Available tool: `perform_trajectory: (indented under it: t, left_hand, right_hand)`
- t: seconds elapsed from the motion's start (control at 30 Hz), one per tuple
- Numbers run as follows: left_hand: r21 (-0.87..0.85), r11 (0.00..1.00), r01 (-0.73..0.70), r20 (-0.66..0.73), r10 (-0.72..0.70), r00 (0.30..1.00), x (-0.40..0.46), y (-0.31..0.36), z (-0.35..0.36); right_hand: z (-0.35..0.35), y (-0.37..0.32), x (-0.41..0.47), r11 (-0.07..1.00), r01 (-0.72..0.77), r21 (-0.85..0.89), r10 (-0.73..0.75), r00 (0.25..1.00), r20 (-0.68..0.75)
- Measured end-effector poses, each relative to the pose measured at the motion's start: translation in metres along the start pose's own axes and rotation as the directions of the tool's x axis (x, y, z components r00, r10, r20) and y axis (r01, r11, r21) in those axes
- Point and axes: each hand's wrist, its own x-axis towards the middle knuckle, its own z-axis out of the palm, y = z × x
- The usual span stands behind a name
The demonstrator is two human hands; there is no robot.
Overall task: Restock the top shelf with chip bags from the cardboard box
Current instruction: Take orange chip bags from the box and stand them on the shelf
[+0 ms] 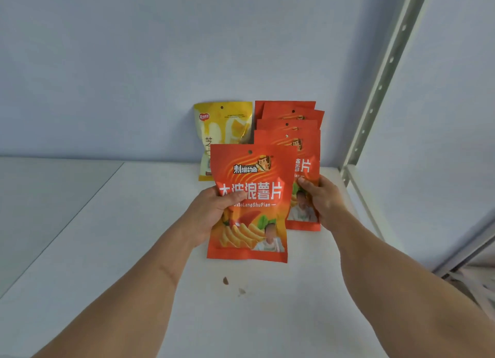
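Soft, even daylight fills the scene, with a cool bluish cast on the wall (160,63) and the white shelf (107,223). Shadows are faint: a pale one lies under the front orange bag (249,210) and beside the forearms. Mild glare sits on the yellow bag (222,127), whose foil catches highlights. The wide-angle lens bends the shelf post (385,73) at the right edge. The bottom right corner is smeared and blurred. Print on the front bag reads clearly, though fine detail looks soft.
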Motion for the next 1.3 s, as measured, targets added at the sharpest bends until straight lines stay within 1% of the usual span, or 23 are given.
perform_trajectory:
  t: [0.33,0.43,0.53,0.63,0.8,0.9,1.13,1.3]
  left_hand:
    - [-0.071,0.997,0.043,0.023,-0.042,0.999,0.039,-0.013,0.011]
    - [-0.072,0.996,0.045,0.014,-0.044,0.999,0.054,-0.011,0.021]
    - [-0.042,0.999,0.033,-0.001,-0.033,0.999,0.072,-0.009,0.033]
    - [-0.018,1.0,0.018,-0.03,-0.018,0.999,0.087,-0.007,0.045]
    - [0.004,1.0,-0.017,-0.055,0.017,0.998,0.103,-0.008,0.058]
    - [0.036,0.999,-0.036,-0.092,0.039,0.995,0.11,-0.01,0.06]
    - [0.025,0.994,-0.11,-0.124,0.112,0.986,0.124,-0.019,0.07]
    - [0.028,0.989,-0.142,-0.139,0.145,0.98,0.126,-0.024,0.076]
  right_hand:
    - [0.003,0.005,0.028,0.998,-0.019,-0.062,0.014,0.997,-0.079]
    - [-0.001,0.004,0.025,0.995,-0.004,-0.1,-0.011,0.99,-0.141]
    - [-0.004,0.007,0.016,0.98,0.031,-0.195,-0.079,0.966,-0.247]
    - [-0.007,0.011,-0.001,0.964,0.03,-0.263,-0.11,0.948,-0.297]
    - [-0.011,0.027,-0.023,0.929,0.057,-0.365,-0.165,0.949,-0.27]
    - [-0.013,0.04,-0.026,0.888,0.076,-0.454,-0.214,0.942,-0.26]
    - [-0.01,0.047,-0.022,0.839,0.052,-0.541,-0.21,0.949,-0.236]
    - [-0.008,0.045,-0.024,0.85,0.031,-0.526,-0.183,0.953,-0.24]
